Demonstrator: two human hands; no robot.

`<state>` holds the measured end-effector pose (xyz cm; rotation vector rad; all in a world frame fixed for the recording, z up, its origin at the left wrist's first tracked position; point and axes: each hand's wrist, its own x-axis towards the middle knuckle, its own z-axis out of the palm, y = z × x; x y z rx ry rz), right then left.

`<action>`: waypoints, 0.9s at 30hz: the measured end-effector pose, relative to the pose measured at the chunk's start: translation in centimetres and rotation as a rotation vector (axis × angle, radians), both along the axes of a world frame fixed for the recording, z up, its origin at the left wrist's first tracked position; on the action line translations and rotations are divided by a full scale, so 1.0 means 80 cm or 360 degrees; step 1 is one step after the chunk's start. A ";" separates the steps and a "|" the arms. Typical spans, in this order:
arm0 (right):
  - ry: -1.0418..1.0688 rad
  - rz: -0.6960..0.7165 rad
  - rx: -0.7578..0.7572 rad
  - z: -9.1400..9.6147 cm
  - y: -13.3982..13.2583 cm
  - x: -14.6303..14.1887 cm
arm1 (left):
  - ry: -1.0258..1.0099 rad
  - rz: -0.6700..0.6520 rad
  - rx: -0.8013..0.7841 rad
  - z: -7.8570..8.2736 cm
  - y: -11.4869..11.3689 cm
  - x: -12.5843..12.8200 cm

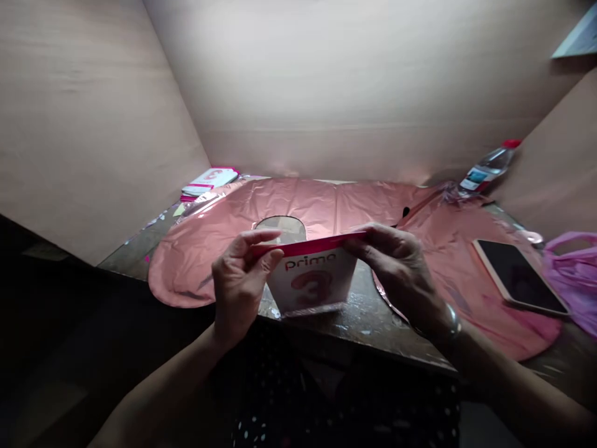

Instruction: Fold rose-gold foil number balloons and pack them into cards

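Observation:
Between both hands I hold a white packet with a pink top edge, the word "primo" and a large pink 3 on its face. My left hand pinches its upper left corner between thumb and fingers. At the upper right corner, my right hand grips it the same way, a bracelet on its wrist. The packet hangs upright above the table's front edge. Behind it a large pink foil balloon lies flat, uninflated, with a rounded opening near its middle.
Similar packets lie stacked at the back left. On the right are a clear bottle with a red cap, a phone resting on the foil, and a purple plastic bag. Cardboard-coloured walls enclose the dark worn table.

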<state>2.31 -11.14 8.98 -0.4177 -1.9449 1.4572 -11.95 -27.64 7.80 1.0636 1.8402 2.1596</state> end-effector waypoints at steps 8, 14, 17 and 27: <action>-0.0074 0.0261 -0.0962 -0.045 0.009 -0.027 | -0.1362 -0.0777 -0.0250 -0.026 0.021 -0.010; -0.0187 0.0312 -0.1042 -0.069 0.015 -0.033 | -0.1545 -0.1024 -0.0368 -0.047 0.019 -0.024; -0.0272 0.0395 -0.0997 -0.071 0.022 -0.035 | -0.1517 -0.1245 -0.0556 -0.049 0.024 -0.040; -0.0631 0.0569 -0.0632 -0.067 0.041 -0.040 | -0.1475 -0.1606 -0.1138 -0.051 0.054 -0.062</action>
